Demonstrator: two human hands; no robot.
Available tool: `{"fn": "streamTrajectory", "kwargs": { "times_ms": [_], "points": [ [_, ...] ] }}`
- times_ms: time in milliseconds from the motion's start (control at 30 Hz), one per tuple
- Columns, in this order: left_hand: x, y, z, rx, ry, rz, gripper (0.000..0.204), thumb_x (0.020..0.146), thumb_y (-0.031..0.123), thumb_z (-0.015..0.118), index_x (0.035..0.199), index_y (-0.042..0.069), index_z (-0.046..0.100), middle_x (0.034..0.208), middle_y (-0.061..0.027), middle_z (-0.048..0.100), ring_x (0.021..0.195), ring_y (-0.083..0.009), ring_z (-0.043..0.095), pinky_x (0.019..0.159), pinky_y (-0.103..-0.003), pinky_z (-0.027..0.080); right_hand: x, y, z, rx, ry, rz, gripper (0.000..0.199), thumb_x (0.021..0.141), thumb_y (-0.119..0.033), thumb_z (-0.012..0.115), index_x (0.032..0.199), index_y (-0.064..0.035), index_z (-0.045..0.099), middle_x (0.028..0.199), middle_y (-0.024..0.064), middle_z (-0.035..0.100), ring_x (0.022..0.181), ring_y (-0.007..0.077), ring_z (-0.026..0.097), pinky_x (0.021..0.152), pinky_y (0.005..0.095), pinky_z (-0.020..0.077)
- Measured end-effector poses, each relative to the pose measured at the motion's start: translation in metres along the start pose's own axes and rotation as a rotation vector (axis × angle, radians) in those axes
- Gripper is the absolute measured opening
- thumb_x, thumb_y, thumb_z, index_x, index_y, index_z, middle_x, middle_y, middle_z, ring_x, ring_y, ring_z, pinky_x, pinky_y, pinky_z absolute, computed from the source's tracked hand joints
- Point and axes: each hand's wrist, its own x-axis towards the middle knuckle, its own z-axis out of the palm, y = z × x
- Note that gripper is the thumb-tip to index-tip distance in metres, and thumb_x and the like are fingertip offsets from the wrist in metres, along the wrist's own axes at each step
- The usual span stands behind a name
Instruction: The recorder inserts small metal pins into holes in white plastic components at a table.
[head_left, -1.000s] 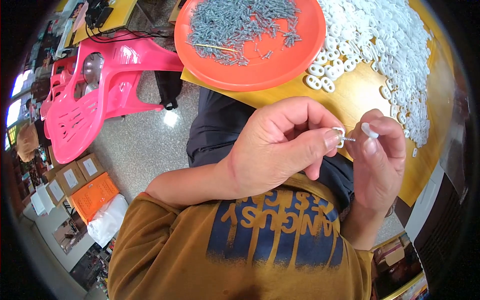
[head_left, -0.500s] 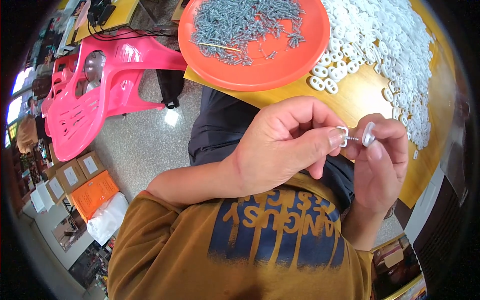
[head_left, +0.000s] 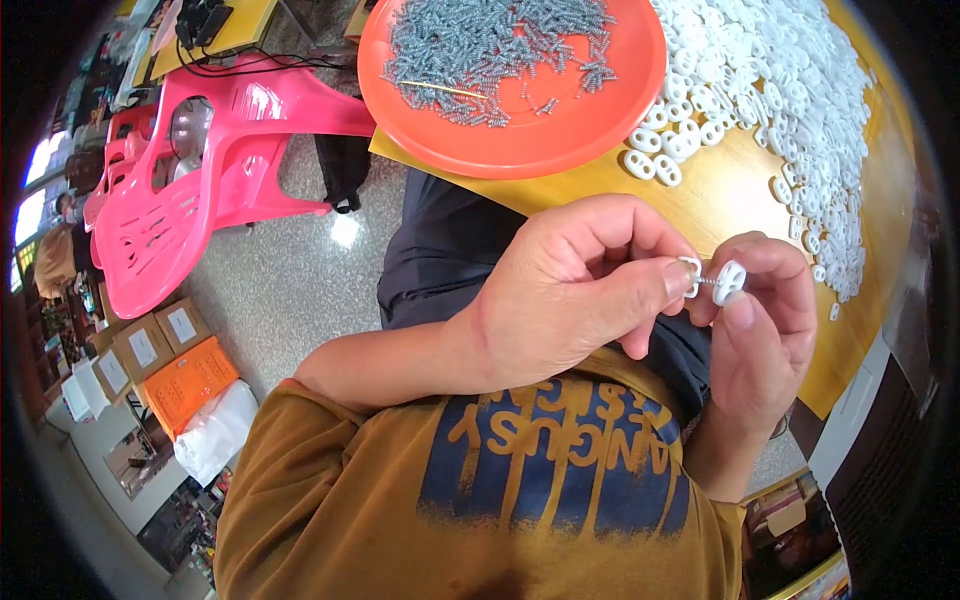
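Note:
My left hand [head_left: 580, 300] is closed, with a small white plastic piece [head_left: 692, 276] pinched between thumb and forefinger; the fingers cover part of it. From this piece a thin metal spring [head_left: 708, 282] extends rightward. Its other end meets a white oval two-hole piece [head_left: 731, 284], held at its edge between the thumb and forefinger of my right hand [head_left: 765, 345]. Both hands are above my lap, in front of the table edge. Whether the spring is seated in the right-hand piece, I cannot tell.
On the yellow table [head_left: 715, 215] stands an orange-red round tray [head_left: 500, 160] with many small metal springs [head_left: 470, 60] and a thin yellow stick [head_left: 440, 89]. White two-hole pieces [head_left: 750, 85] are heaped to its right. A pink chair [head_left: 165, 235] and cardboard boxes [head_left: 160, 345] are at left.
The oval piece in my right hand has tilted so its two-hole face shows, and it has come closer to the left hand, against the spring's end. My left hand is nearly still.

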Motion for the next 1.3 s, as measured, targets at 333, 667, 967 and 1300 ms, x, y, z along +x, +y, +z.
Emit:
{"fn": "streamTrajectory", "kwargs": {
  "times_ms": [333, 667, 967, 1300],
  "points": [
    [-0.001, -0.001, 0.000, 0.045, 0.021, -0.007, 0.011, 0.085, 0.007, 0.051, 0.091, -0.001, 0.053, 0.075, -0.0058, 0.056, 0.055, -0.0065, 0.051, 0.049, -0.018, 0.043, 0.000, -0.002, 0.006, -0.114, 0.011, -0.063, 0.021, 0.078, -0.002, 0.056, 0.097, 0.0049, 0.052, 0.087, 0.0072, 0.051, 0.071, 0.0096, 0.049, 0.063, 0.0187, 0.0396],
    [-0.002, -0.007, 0.000, 0.020, -0.013, 0.031, 0.014, 0.086, 0.008, 0.050, 0.095, -0.002, 0.052, 0.080, -0.0061, 0.056, 0.058, -0.0067, 0.053, 0.053, -0.018, 0.045, -0.002, 0.001, 0.011, -0.351, -0.012, -0.166, 0.022, 0.078, 0.003, 0.053, 0.100, 0.0061, 0.052, 0.089, 0.0079, 0.051, 0.078, 0.0116, 0.048, 0.068, 0.0204, 0.0384],
    [-0.002, -0.007, -0.002, -0.030, -0.057, 0.051, 0.022, 0.087, 0.004, 0.047, 0.107, -0.002, 0.045, 0.085, -0.0086, 0.056, 0.062, -0.0092, 0.056, 0.057, -0.019, 0.047, -0.002, 0.001, 0.011, -0.239, -0.011, -0.138, 0.021, 0.082, 0.000, 0.050, 0.102, 0.0065, 0.052, 0.088, 0.0077, 0.051, 0.075, 0.0107, 0.051, 0.066, 0.0198, 0.0412],
    [-0.001, -0.012, -0.004, 0.041, -0.127, 0.138, 0.027, 0.087, 0.003, 0.046, 0.113, 0.001, 0.038, 0.089, -0.0101, 0.056, 0.065, -0.0111, 0.057, 0.060, -0.020, 0.048, -0.003, 0.000, 0.007, -0.483, -0.055, -0.193, 0.024, 0.084, -0.005, 0.048, 0.104, 0.0064, 0.054, 0.090, 0.0090, 0.052, 0.078, 0.0114, 0.050, 0.069, 0.0207, 0.0426]
  ]
}}
